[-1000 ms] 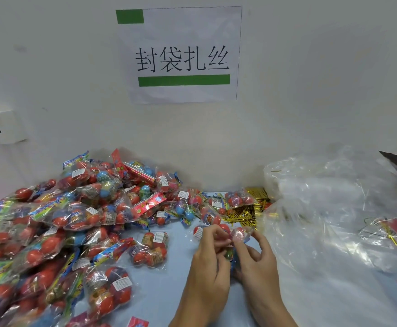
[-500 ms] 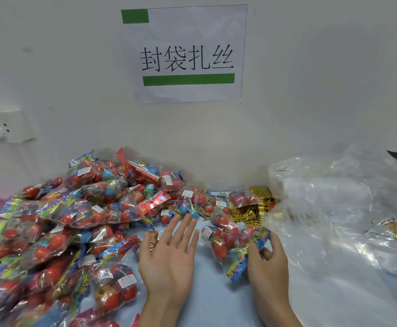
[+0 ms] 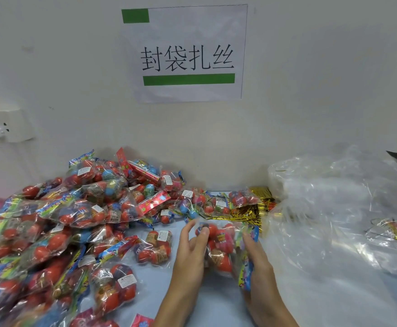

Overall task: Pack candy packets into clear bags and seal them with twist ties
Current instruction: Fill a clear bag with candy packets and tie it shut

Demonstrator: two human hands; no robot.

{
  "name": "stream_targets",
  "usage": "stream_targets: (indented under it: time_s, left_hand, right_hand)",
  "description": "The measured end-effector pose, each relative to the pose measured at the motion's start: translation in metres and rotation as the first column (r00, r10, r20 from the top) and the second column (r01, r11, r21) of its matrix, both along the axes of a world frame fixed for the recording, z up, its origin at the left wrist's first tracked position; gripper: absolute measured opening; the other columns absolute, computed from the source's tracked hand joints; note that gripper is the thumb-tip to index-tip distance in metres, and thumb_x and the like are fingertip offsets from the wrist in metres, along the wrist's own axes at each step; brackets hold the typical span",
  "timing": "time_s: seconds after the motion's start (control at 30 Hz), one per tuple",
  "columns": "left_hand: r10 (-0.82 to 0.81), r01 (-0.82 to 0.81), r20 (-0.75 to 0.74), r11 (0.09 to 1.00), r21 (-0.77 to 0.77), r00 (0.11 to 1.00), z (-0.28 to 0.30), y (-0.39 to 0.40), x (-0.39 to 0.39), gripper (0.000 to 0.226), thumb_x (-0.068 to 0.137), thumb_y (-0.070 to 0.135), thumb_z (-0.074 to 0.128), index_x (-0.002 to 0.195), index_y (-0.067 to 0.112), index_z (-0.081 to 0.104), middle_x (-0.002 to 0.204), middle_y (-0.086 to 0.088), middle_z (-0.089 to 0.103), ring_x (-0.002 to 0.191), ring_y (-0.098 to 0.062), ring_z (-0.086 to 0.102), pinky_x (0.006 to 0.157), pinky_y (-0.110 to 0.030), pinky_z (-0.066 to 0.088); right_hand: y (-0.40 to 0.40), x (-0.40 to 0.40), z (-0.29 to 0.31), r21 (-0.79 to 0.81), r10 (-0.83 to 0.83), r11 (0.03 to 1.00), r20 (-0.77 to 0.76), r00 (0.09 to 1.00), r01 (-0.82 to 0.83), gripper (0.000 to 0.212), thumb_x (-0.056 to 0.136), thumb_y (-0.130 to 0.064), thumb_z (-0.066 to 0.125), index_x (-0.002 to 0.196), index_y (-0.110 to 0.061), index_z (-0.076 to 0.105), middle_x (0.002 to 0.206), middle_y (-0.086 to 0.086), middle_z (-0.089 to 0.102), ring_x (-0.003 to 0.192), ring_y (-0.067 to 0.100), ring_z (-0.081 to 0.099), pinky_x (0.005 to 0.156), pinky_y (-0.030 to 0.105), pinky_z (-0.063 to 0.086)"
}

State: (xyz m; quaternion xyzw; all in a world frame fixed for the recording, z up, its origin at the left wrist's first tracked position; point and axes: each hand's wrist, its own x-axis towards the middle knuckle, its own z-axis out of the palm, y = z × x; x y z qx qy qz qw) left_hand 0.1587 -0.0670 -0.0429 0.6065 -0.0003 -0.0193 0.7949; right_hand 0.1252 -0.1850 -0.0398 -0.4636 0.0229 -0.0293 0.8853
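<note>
Gathering packets (image 3: 218, 246) between our hands | left hand (image 3: 191, 253) pinching top, right hand (image 3: 255, 263) gripping side, likely to bunch them | bags (image 3: 334, 208), ties (image 3: 251, 214) kept beside

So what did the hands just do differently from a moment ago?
The left hand, lying flat on the table before, has come right and now grips the candy packet together with the right hand, which kept its hold. The candy pile, gold twist ties and clear bags stayed put.
</note>
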Motion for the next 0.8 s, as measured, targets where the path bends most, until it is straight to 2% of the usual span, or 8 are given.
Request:
stream_targets:
  time_s: [0.13,0.23,0.3,0.33,0.43,0.5,0.63,0.8]
  left_hand:
    - [-0.024,0.024,0.02,1.0,0.007,1.0,0.003,-0.004,-0.007,0.059,0.073,0.046,0.067,0.128,0.032,0.053,0.102,0.009,0.075,0.095,-0.01,0.072,0.069,-0.02,0.056]
    - [-0.052,0.052,0.006,0.998,-0.032,0.999,0.005,0.006,-0.004,0.066,0.069,0.041,0.085,0.126,0.017,0.061,0.107,-0.007,0.075,0.098,-0.026,0.072,0.077,-0.038,0.059]
    - [-0.082,0.082,-0.018,0.996,-0.034,0.996,0.007,0.006,-0.004,0.063,0.066,0.049,0.084,0.118,0.018,0.066,0.106,-0.011,0.074,0.097,-0.031,0.072,0.086,-0.05,0.057]
    - [-0.07,0.069,-0.031,0.997,-0.026,0.997,0.009,0.002,-0.007,0.059,0.064,0.054,0.084,0.112,0.022,0.069,0.103,-0.009,0.075,0.095,-0.029,0.072,0.084,-0.048,0.058]
    - [0.094,-0.093,-0.005,0.995,0.044,0.996,0.009,-0.013,-0.013,0.036,0.072,0.051,0.077,0.097,0.025,0.073,0.09,0.004,0.077,0.082,-0.01,0.074,0.063,-0.021,0.056]
    - [0.159,-0.162,0.035,0.981,0.105,0.987,0.009,-0.015,-0.014,0.019,0.086,0.039,0.069,0.096,0.023,0.073,0.087,0.007,0.076,0.077,-0.005,0.072,0.06,-0.015,0.052]
    - [0.237,-0.27,0.15,0.927,0.262,0.96,0.012,-0.012,-0.017,0.021,0.095,0.036,0.059,0.088,0.022,0.072,0.079,0.005,0.075,0.07,-0.007,0.071,0.059,-0.021,0.052]
    - [0.252,-0.306,0.194,0.887,0.346,0.948,0.01,-0.015,-0.019,0.045,0.1,0.037,0.048,0.073,0.013,0.073,0.069,0.0,0.073,0.07,-0.016,0.07,0.065,-0.036,0.055]
  right_hand:
    - [-0.004,0.005,-0.004,-0.304,-0.229,0.926,0.016,0.973,0.222,0.028,0.082,-0.025,0.077,0.108,-0.018,0.07,0.099,0.007,0.077,0.094,0.028,0.074,0.091,0.053,0.057]
    - [-0.013,0.004,0.0,-0.356,-0.219,0.907,0.06,0.974,0.226,0.016,0.084,-0.014,0.076,0.098,-0.023,0.074,0.09,0.008,0.077,0.087,0.03,0.074,0.08,0.044,0.06]
    - [-0.014,0.002,0.003,-0.386,-0.164,0.904,0.085,0.983,0.184,0.015,0.086,-0.013,0.074,0.1,-0.02,0.073,0.095,0.01,0.076,0.091,0.032,0.073,0.082,0.044,0.06]
    - [-0.013,0.001,0.003,-0.397,-0.143,0.902,0.091,0.986,0.167,0.016,0.088,-0.014,0.073,0.103,-0.019,0.072,0.098,0.009,0.076,0.095,0.03,0.073,0.085,0.046,0.059]
    - [-0.008,-0.003,0.005,-0.412,-0.094,0.903,0.091,0.991,0.124,0.023,0.089,-0.026,0.074,0.111,-0.023,0.069,0.105,0.004,0.076,0.101,0.023,0.072,0.091,0.046,0.057]
    - [-0.008,-0.006,0.008,-0.425,-0.036,0.902,0.089,0.995,0.071,0.038,0.077,-0.045,0.078,0.111,-0.032,0.068,0.106,-0.001,0.075,0.1,0.018,0.073,0.086,0.038,0.059]
    - [-0.011,-0.01,0.01,-0.566,0.023,0.824,0.072,0.997,0.022,0.053,0.061,-0.056,0.082,0.108,-0.043,0.061,0.104,-0.009,0.074,0.096,0.011,0.073,0.083,0.032,0.061]
    - [-0.016,-0.014,0.018,-0.661,0.025,0.75,0.068,0.997,0.026,0.056,0.063,-0.061,0.079,0.105,-0.031,0.059,0.099,-0.008,0.073,0.089,0.008,0.072,0.083,0.034,0.061]
